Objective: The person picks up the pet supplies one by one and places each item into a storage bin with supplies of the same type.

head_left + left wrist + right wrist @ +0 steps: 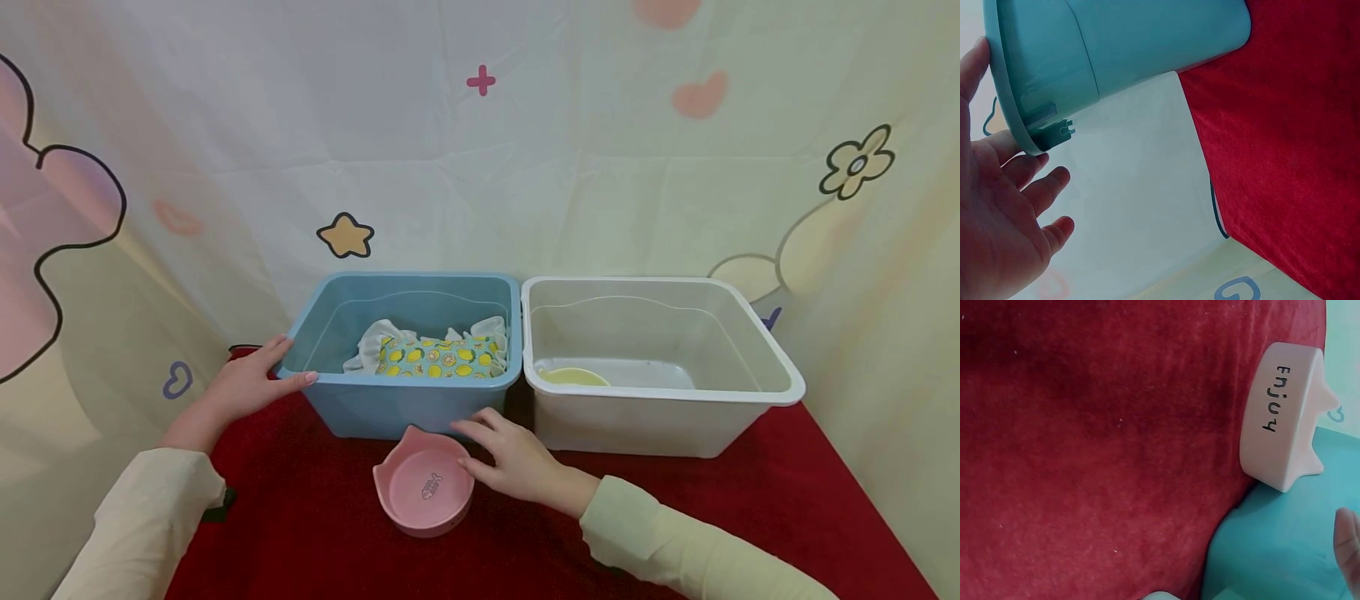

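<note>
- two hands are in play: the left hand [251, 379] rests on the left near corner of the blue tub [420, 382], fingers spread on the rim rather than clenched.
- the right hand [517, 458] has loose, unclosed fingers beside the pink bowl [424, 483]; its thumb overlaps the bowl's edge, though i cannot tell if it touches.
- the bowl sits upright on the red cloth [300, 533], just in front of the blue tub.
- a thumb-only push could skid or tip the bowl, since nothing holds its far side.
- lifting it low might knock its ears against the tub wall.
- leaning on the corner could tilt the tub and shift the frilly cushion [442, 358] inside.
- a wide elbow swing might bump the white tub [637, 425].
</note>
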`<state>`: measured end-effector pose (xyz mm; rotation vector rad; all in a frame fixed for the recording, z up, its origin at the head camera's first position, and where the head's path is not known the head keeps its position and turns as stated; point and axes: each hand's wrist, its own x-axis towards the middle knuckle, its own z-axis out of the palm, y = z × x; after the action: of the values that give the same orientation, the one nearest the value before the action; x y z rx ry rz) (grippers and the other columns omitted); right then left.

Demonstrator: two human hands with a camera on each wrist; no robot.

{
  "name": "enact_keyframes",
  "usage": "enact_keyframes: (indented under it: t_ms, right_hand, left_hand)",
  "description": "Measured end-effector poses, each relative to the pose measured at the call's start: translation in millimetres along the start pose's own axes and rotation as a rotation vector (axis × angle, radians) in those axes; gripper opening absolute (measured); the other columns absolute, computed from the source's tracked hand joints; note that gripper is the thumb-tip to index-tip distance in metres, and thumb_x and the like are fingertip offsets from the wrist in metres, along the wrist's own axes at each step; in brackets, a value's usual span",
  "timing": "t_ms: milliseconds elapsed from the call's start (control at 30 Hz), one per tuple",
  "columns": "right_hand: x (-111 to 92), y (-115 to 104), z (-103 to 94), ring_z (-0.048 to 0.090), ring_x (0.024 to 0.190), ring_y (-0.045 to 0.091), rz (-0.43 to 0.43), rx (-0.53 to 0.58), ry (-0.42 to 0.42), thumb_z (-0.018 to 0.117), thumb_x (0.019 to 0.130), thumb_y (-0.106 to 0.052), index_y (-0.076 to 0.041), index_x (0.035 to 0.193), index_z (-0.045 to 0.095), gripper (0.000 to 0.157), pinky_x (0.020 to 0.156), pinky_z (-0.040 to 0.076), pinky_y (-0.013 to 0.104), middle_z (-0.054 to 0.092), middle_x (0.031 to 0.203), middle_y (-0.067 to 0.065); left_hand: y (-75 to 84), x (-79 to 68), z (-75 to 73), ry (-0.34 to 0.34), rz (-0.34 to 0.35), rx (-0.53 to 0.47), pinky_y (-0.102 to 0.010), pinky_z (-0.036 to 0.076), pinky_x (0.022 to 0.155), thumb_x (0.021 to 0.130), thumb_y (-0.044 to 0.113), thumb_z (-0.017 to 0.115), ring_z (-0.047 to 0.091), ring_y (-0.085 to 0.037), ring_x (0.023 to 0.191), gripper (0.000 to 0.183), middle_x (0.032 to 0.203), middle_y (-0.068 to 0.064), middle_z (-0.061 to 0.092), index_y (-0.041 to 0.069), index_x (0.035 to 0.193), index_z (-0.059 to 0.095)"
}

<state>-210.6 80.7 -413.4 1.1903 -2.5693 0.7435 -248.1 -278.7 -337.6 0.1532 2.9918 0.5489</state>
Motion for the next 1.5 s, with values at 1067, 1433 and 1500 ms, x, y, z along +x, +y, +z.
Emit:
enact_keyframes:
  t_ms: [1067,1433,1500]
  right_hand:
    - [-12,7,22.8,0.045,0.066,0.005,0.242,0.107,-0.188,0.056,0.085,-0.032,-0.013,0.13,0.041,0.051,0.06,0.042,0.016,0.051,0.107,0.007]
    - [-14,8,30.8,0.045,0.065,0.006,0.289,0.153,-0.205,0.057,0.085,-0.032,-0.012,0.131,0.041,0.052,0.057,0.042,0.016,0.052,0.107,0.009]
    - [-15,9,33.1,0.045,0.066,0.006,0.299,0.16,-0.21,0.056,0.085,-0.033,-0.013,0.131,0.04,0.052,0.058,0.042,0.016,0.051,0.107,0.009]
  left_hand:
    - [-1.8,0.4,0.4,0.008,0.021,-0.004,-0.064,0.035,0.087,0.079,0.063,0.045,0.031,-0.048,0.121,0.091,0.143,-0.026,0.019,0.005,0.141,0.013]
    - [-2.0,0.4,0.3,0.011,0.018,0.005,-0.064,0.034,0.088,0.079,0.063,0.045,0.029,-0.049,0.122,0.091,0.143,-0.025,0.018,0.004,0.141,0.014]
    - [-1.7,0.2,0.3,0.011,0.019,0.002,-0.064,0.034,0.087,0.079,0.062,0.045,0.03,-0.049,0.121,0.091,0.143,-0.026,0.018,0.004,0.141,0.014]
